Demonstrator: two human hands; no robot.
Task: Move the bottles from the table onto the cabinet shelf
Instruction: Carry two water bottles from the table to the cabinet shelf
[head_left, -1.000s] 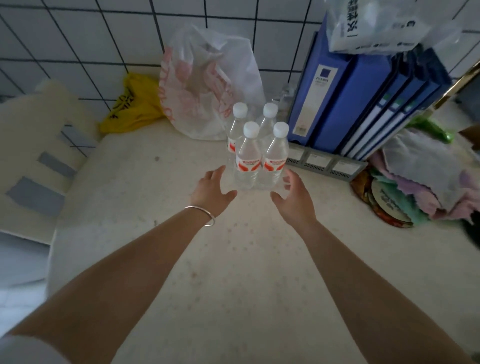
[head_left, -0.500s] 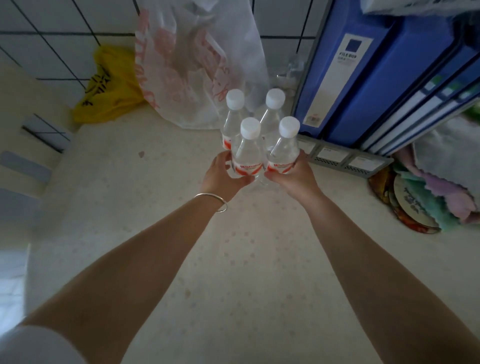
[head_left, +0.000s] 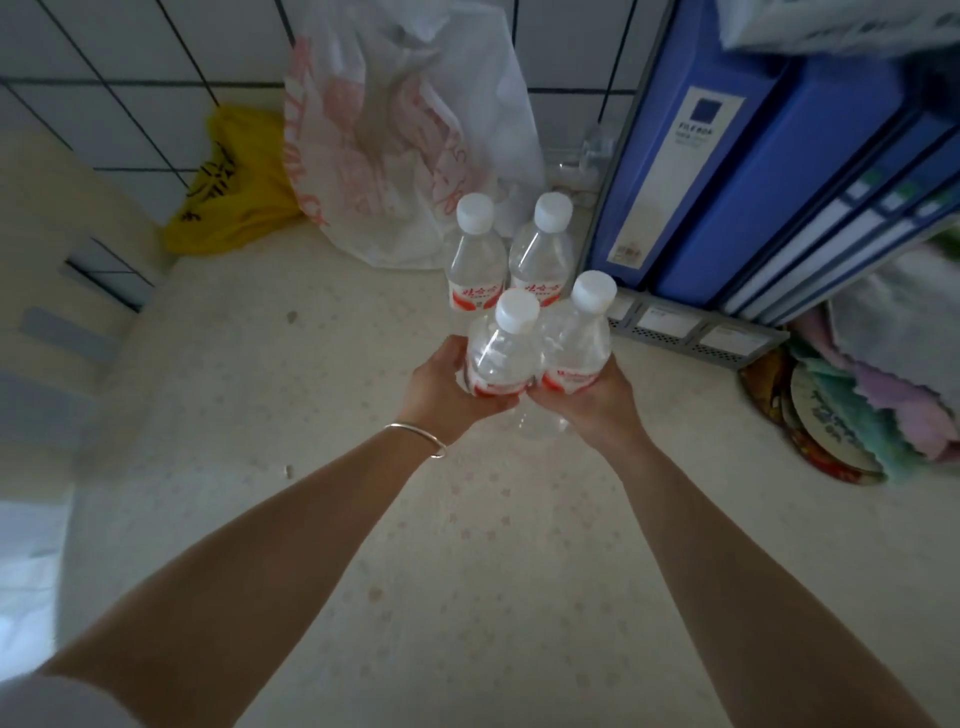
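Observation:
Several clear water bottles with white caps and red labels are on the pale table (head_left: 363, 519). My left hand (head_left: 441, 395) grips the front left bottle (head_left: 501, 353) around its lower body. My right hand (head_left: 597, 405) grips the front right bottle (head_left: 576, 338) the same way. Both held bottles are raised a little and tilted toward me. Two more bottles, the back left bottle (head_left: 475, 265) and the back right bottle (head_left: 540, 260), stand upright just behind them. No cabinet shelf is in view.
A white and red plastic bag (head_left: 405, 135) and a yellow bag (head_left: 234, 182) lie against the tiled wall. Blue file boxes (head_left: 753, 171) stand on a grey rack at the right. Folded cloths (head_left: 883, 395) and a round fan lie at the far right.
Both hands reached forward and closed around the two front bottles, then lifted them slightly away from the back pair. The camera moved closer.

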